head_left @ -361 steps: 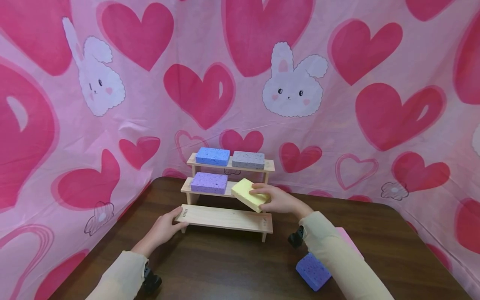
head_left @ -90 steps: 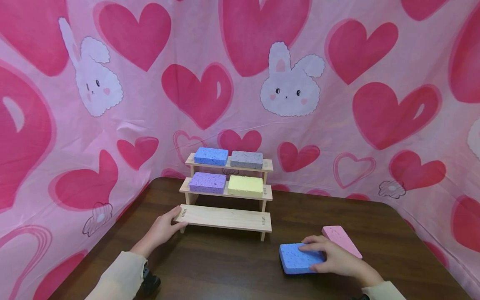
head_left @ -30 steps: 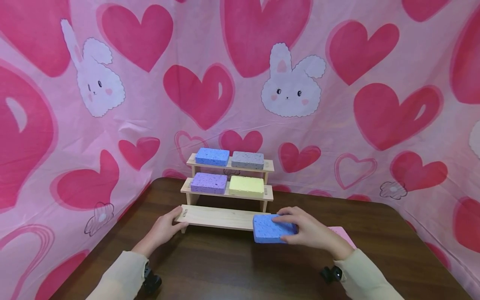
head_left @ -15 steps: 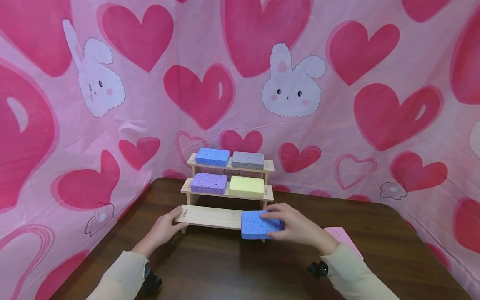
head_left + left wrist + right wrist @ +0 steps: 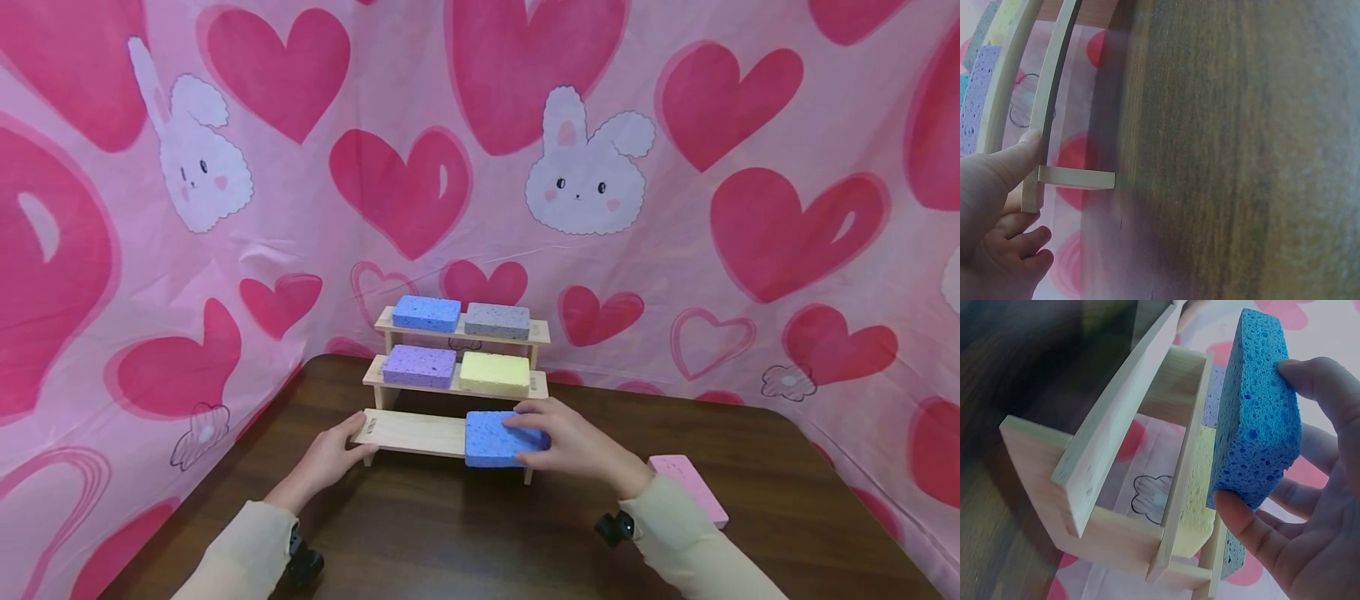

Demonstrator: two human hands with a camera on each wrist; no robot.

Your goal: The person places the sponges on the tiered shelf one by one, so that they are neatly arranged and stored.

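Note:
A three-step wooden stand (image 5: 416, 433) stands on the table. My left hand (image 5: 326, 458) grips the left end of its lowest step; in the left wrist view the thumb lies along the board's front edge. Over the right part of that step, my right hand (image 5: 573, 442) holds a blue sponge (image 5: 491, 442) between thumb and fingers. The right wrist view shows this sponge (image 5: 1260, 419) apart from the lowest board. On the middle step lie a purple sponge (image 5: 418, 367) and a yellow sponge (image 5: 495, 374). Another blue sponge (image 5: 426, 313) and a grey sponge (image 5: 497, 321) lie on top.
A pink sponge (image 5: 687, 490) lies on the dark wooden table (image 5: 450, 542), right of the stand and near the right sleeve. A pink cloth (image 5: 480, 275) printed with hearts and rabbits hangs behind the table and at its sides.
The yellow sponge went onto the middle step. The right hand then took the blue sponge from the table and carried it left over the lowest step. The left hand stayed on the stand.

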